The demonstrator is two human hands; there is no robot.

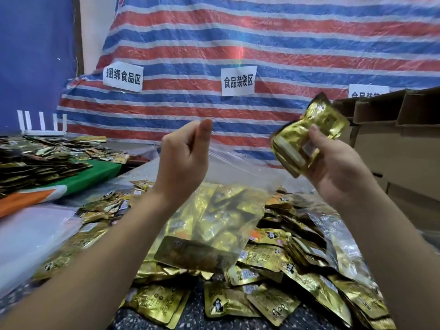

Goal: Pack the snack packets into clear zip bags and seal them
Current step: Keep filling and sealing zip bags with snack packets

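Right hand: gripping a small stack of gold packets, raised at right.
Left hand: pinching the clear bag's top edge, holding it up at centre.
Bag: hanging, already containing packets.
Pile: loose packets lying near, beneath both hands.

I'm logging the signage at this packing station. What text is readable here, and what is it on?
"捆绑食品区": left paper sign on the striped tarp.
"食品装袋区": middle paper sign.
Right paper sign: cut off by cardboard boxes, unreadable.
Gold snack packets: print too blurred.
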